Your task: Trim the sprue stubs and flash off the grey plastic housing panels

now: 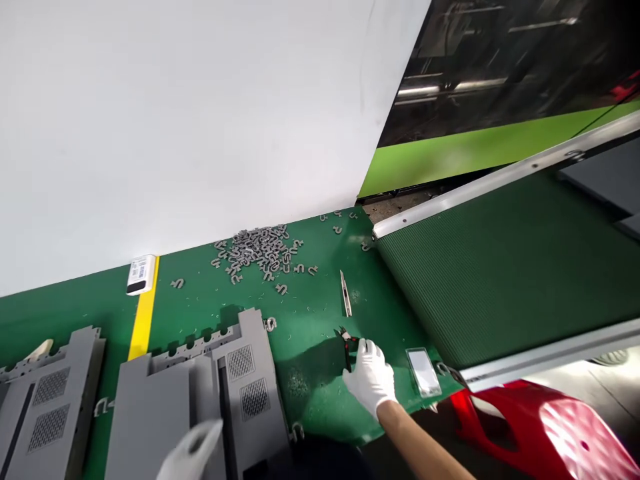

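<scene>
My right hand (370,378), in a white glove, closes on the handles of a small pair of side cutters (347,348) at the table's surface. Red and black show on the handles, and the jaws point away from me. My left hand (191,452), also gloved in white, is over a grey plastic housing (155,407) at the bottom edge; it is blurred and its grip is unclear. The housing has two vent grilles and a notched far edge. Just beyond the cutters lies a utility knife (346,295).
Many small grey U-shaped pieces (260,248) are heaped on the green table (315,307) by the white wall. A second housing (47,407) lies left, past a yellow strip (144,313). Rightward are a clear case (424,372), a conveyor belt (520,267) and a red stool (565,427).
</scene>
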Available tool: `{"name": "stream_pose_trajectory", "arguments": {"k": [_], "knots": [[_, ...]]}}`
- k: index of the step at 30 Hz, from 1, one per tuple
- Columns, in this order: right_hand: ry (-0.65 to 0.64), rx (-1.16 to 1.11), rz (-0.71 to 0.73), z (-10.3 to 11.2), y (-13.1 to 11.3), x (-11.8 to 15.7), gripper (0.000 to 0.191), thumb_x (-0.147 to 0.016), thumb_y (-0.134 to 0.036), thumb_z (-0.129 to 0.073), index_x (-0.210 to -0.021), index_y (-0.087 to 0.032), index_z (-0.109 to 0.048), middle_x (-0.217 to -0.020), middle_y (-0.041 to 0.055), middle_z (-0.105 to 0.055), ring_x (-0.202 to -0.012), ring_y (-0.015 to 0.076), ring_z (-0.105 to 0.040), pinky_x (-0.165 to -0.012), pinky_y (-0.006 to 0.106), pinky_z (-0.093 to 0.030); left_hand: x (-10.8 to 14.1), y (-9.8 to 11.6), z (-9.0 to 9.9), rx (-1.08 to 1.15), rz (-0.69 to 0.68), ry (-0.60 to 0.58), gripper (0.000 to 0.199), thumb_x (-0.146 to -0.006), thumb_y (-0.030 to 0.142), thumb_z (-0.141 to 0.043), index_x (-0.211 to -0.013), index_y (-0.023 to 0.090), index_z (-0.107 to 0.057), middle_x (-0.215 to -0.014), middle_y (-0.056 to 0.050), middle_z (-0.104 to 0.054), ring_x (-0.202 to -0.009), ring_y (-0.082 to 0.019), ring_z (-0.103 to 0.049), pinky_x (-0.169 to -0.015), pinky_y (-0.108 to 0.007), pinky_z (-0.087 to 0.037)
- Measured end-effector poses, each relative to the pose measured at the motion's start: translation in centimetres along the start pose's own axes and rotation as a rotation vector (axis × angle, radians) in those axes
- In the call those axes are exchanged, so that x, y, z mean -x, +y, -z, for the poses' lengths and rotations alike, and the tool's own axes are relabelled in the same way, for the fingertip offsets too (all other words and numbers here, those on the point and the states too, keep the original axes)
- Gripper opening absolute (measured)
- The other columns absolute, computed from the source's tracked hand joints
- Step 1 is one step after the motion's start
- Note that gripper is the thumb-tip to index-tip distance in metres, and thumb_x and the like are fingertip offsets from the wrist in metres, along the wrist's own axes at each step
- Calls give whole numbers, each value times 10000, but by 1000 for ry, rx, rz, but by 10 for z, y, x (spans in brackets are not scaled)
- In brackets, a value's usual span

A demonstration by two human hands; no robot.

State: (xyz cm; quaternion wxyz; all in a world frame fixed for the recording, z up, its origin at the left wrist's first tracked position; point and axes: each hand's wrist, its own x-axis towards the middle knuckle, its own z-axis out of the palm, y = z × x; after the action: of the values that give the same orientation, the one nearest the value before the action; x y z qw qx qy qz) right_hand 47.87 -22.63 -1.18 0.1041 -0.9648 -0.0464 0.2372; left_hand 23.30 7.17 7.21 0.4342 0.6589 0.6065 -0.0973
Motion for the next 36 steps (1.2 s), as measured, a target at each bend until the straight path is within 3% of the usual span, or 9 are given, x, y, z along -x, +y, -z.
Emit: {"name": "stream_pose_trajectory", "arguments": {"k": [3,6,9,12,18,26,29,32,36], "knots": [[-6,33,-17,-9,-5,12,766,-726,-149,-647,-1468,-81,-469,-1377,277,-517,-1310,440,-472,-1034,568,-397,-21,61,-27,-347,-524,33,515,-883,580,-561,-1182,191,-716,-1332,-149,-696,-1302,-361,-602,-1182,-497,-412],[-79,-64,-85,-2,-8,8,581,-731,-115,-623,-1309,-94,-564,-1282,259,-561,-1253,415,-529,-1013,515,-420,-15,95,-70,-767,-1112,-435,442,-957,552,-532,-1113,210,-763,-1165,-131,-750,-1170,-320,-649,-1233,-523,-305],[-230,-237,-152,5,-3,24,283,-788,-135,-533,-1061,-151,-607,-1033,171,-665,-972,293,-673,-812,370,-507,-4,97,-106,-1194,-1347,-722,576,-863,671,-645,-1014,140,-813,-960,-186,-759,-1020,-371,-678,-1247,-640,-153],[-418,-450,-172,-1,3,68,233,-772,-146,-471,-975,-208,-567,-815,44,-667,-626,181,-636,-569,283,-482,-2,91,-126,-1477,-1355,-739,757,-814,781,-618,-1017,81,-823,-974,-275,-742,-1037,-452,-668,-1162,-714,-201],[-578,-1017,-254,-30,7,132,317,-635,-170,-494,-942,-201,-566,-816,17,-658,-608,142,-600,-507,248,-442,-5,101,-138,-1513,-1216,-645,652,-719,719,-688,-917,115,-833,-956,-260,-749,-989,-453,-697,-1034,-667,-379],[-512,-1082,-286,-48,26,108,294,-643,-230,-502,-934,-207,-531,-785,-5,-628,-584,123,-559,-529,255,-410,-62,159,-112,-1193,-763,-580,837,-764,908,-443,-833,148,-787,-970,-225,-755,-934,-408,-731,-887,-552,-559],[-502,-1059,-290,-54,32,100,303,-649,-240,-501,-950,-207,-525,-779,-4,-620,-600,139,-575,-527,259,-415,-79,186,-115,-1046,-688,-416,730,-943,669,-384,-1232,85,-715,-1388,-278,-627,-1222,-412,-658,-960,-495,-561],[-493,-1033,-263,-52,30,96,300,-668,-239,-498,-963,-204,-530,-794,8,-626,-620,149,-579,-527,262,-413,-78,193,-120,-942,-814,-242,698,-986,452,-411,-1588,100,-379,-1734,-188,-201,-1584,-353,-255,-1240,-470,-345],[-509,-966,-164,-38,19,94,218,-710,-211,-498,-923,-210,-543,-711,-20,-571,-609,145,-538,-556,263,-403,-52,153,-118,-870,-876,-389,544,-1039,433,-280,-1311,145,-653,-1451,-182,-608,-1312,-288,-600,-1090,-416,-485]]}}
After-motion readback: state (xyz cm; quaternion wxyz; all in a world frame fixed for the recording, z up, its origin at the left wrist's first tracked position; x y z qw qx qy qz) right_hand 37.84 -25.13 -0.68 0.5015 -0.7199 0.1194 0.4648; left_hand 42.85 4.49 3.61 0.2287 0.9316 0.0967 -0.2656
